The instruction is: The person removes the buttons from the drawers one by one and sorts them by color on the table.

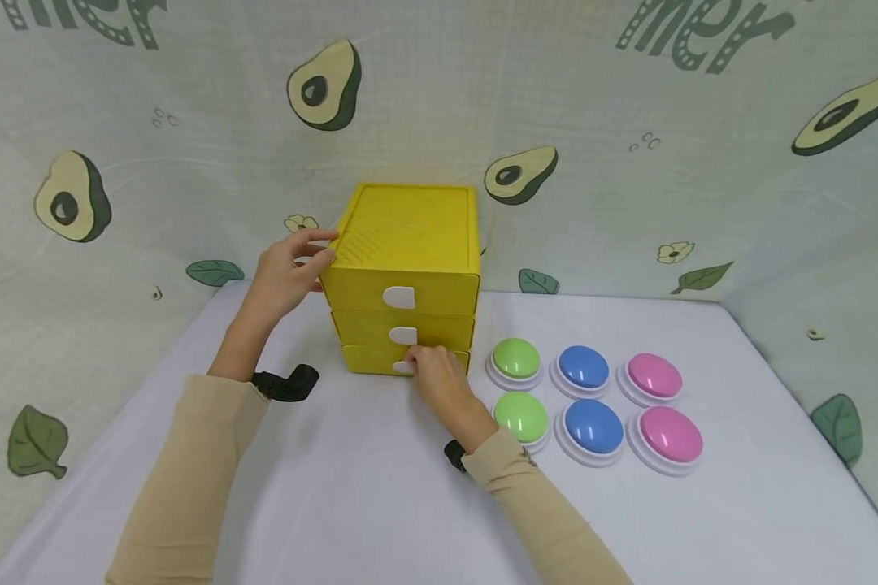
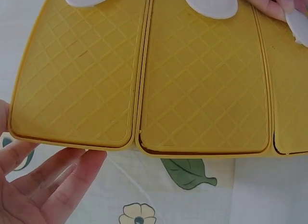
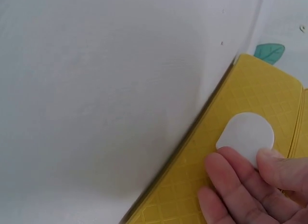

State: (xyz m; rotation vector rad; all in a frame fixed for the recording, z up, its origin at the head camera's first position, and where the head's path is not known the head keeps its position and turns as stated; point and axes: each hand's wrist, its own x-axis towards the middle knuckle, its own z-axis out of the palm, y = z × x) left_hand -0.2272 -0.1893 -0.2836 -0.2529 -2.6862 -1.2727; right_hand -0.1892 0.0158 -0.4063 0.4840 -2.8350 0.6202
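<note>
A yellow three-drawer box (image 1: pixel 410 227) stands at the back of the white table, with a white pull tab on each drawer front. All three drawers look closed. My left hand (image 1: pixel 285 272) touches the upper left side of the box; in the left wrist view, its fairly straight fingers (image 2: pixel 79 173) lie along the side of the top drawer. Down at the bottom drawer, my right hand (image 1: pixel 445 390) pinches the edge of the lowest white tab (image 3: pixel 246 135) between thumb and fingers. The top tab (image 1: pixel 398 297) and the middle tab (image 1: pixel 403 335) are untouched.
Right of the box are two rows of round push buttons on white bases: green (image 1: pixel 516 358), blue (image 1: pixel 584 366) and pink (image 1: pixel 654 374). The nearer green button (image 1: pixel 521 416) sits close beside my right wrist. An avocado-print cloth (image 1: pixel 424 97) hangs behind the table.
</note>
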